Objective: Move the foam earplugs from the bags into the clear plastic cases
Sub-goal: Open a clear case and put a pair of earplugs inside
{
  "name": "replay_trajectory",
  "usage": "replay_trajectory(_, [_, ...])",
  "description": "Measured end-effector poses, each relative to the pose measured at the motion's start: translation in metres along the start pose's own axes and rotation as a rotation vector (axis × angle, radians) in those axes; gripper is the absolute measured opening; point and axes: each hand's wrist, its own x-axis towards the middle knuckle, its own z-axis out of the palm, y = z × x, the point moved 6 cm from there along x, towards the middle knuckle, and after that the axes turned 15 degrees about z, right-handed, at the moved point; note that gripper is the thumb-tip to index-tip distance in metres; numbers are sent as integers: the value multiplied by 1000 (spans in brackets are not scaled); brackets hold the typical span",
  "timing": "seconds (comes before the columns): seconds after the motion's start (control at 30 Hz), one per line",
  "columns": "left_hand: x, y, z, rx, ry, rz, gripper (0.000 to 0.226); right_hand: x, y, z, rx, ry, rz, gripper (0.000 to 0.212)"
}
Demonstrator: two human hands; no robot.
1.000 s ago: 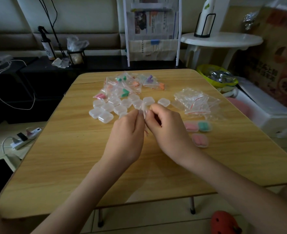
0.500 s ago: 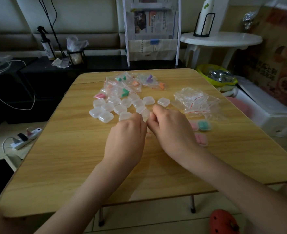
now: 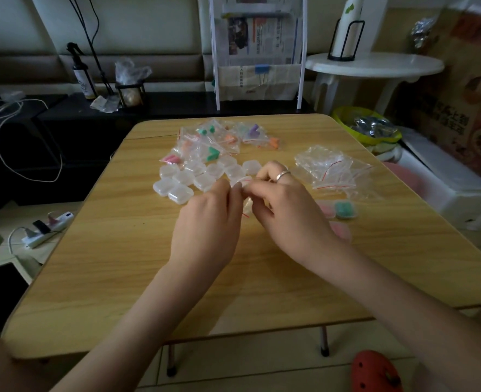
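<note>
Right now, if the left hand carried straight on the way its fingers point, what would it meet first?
Judging loosely, since depth is unclear: the left hand, pinching a small clear plastic bag together with the right hand, points up-table toward the cluster of empty clear plastic cases.

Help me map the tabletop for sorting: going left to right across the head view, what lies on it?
Cluster of empty clear cases → left hand → right hand → pile of empty bags, with the teal-filled case nearer below it.

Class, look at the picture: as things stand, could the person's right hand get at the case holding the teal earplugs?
Probably not at once: the right hand is pinching a small bag together with the left hand. Otherwise the teal-filled case lies uncovered just beside it.
</note>
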Motion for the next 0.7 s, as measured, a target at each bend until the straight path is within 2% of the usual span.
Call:
replay_trajectory(0.17, [1,23,-3,34,18,274,30,5,10,4,204,-146,171,33])
replay_trajectory(0.23, [0,25,-2,10,24,295,30,7,13,5,216,-175,192,35])
replay_trajectory(0.3, [0,19,-3,-75,52,193,32,10,17,4,319,-199,238,24])
replay_trajectory(0.37, [2,4,-10,-155,137,19,29,12,22,0,481,-238,339,47])
replay_trajectory(0.47, [5,-23,-18,-289,191,-223,15,10,21,-5,661,-304,364,52])
replay_trajectory(0.6, [0,-50,2,-801,97,-562,11,10,22,-2,630,-330,363,45])
replay_trajectory(0.7, [1,-50,7,-1029,120,-635,17,11,23,0,549,-345,378,36])
